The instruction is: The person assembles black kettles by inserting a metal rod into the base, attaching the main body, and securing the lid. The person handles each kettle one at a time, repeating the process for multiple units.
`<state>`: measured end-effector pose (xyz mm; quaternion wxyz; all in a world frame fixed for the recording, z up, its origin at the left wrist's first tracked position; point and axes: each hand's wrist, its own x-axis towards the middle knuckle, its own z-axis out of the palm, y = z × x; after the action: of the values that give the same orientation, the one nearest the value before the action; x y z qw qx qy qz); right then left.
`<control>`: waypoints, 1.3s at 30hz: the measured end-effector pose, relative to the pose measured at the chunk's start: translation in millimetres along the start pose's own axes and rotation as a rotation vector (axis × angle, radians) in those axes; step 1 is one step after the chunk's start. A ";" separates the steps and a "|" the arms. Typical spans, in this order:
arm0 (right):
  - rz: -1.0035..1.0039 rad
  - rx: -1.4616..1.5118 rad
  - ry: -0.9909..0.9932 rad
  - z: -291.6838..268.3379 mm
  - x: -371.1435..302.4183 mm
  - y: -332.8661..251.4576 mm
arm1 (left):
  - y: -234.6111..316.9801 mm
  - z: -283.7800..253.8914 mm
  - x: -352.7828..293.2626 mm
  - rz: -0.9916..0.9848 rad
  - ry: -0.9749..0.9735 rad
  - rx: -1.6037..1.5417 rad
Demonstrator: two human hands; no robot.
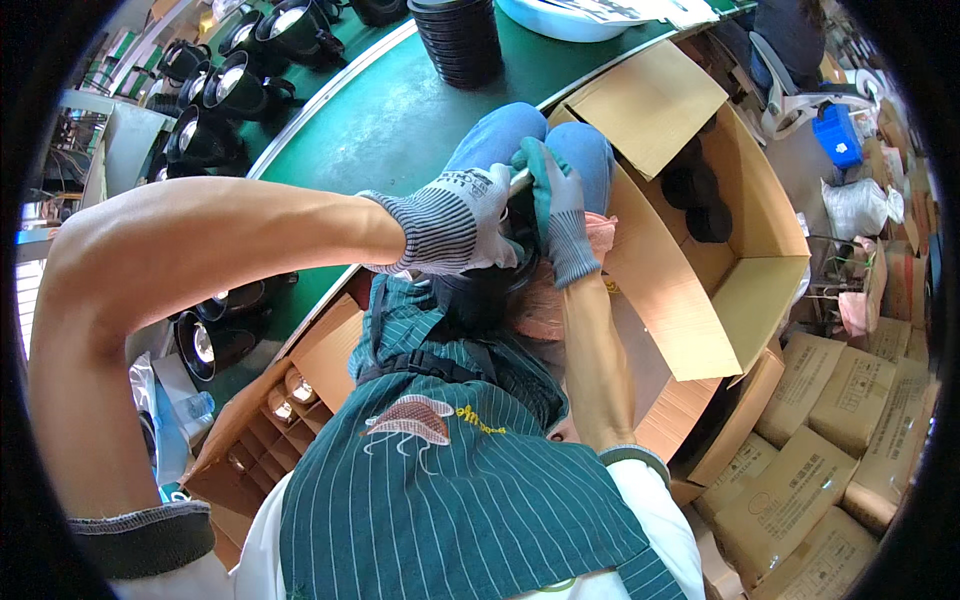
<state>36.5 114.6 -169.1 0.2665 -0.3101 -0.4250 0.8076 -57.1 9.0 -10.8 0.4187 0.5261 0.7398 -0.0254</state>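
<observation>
Both my hands wear grey knit gloves with green palms and meet over my lap. My left hand point(455, 222) is closed over the top of a round black lamp housing point(485, 290) that rests against my striped apron. My right hand point(556, 205) grips the same housing from the right side, fingers wrapped on its rim. A thin light-coloured piece shows between the two gloves; I cannot tell what it is. Most of the housing is hidden by the gloves.
A green conveyor table point(390, 120) lies ahead with several black spotlight housings point(215, 90) and a stack of black rings point(460, 40). An open cardboard box point(700, 270) with black parts stands at my right; a divided carton point(270, 420) at lower left. Brown sacks point(820, 440) lie on the floor.
</observation>
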 end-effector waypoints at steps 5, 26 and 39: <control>-0.256 -0.096 0.141 1.7 -28.7 -4.0 | -21.6 0.8 3.9 0.231 0.068 0.065; -0.525 -1.321 -0.131 7.9 -135.1 -34.9 | -178.4 8.0 29.4 -0.036 0.848 -0.426; -0.305 -0.240 0.154 48.1 -12.4 -78.3 | -250.9 49.3 -20.7 0.457 1.373 0.019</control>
<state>22.8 119.9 -77.6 0.3784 -0.3326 -0.5384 0.6755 -226.5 -142.0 -130.4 -0.1501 0.5686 0.7071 0.3927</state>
